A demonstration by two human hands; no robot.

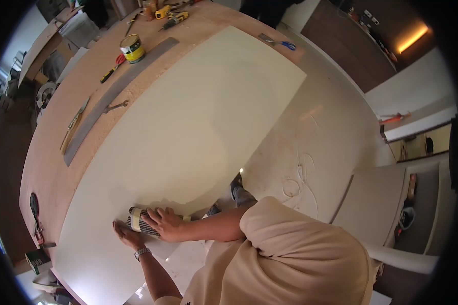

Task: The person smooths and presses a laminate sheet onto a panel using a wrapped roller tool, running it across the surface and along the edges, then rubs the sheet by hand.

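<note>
My right hand (167,224) lies over a dark ribbed bundle (135,221) with a pale band around it, its fingers curled across the top. Close against the bundle's near-left side is my left hand (125,235), a watch on its wrist. The left fingers are stretched out low at the surface, and part of that palm is hidden. Both hands and the bundle are over the near end of a large, smooth, off-white sheet (188,122), which lies on a brown wooden worktable (51,137).
Left of the sheet lie a long grey strip (94,124), a wrench (117,106) and a slim wooden-handled tool (72,129). Farther off are a yellow-labelled can (132,49), a drill (175,20) and a blue-handled tool (287,45). A white cable (300,173) trails on the floor at right.
</note>
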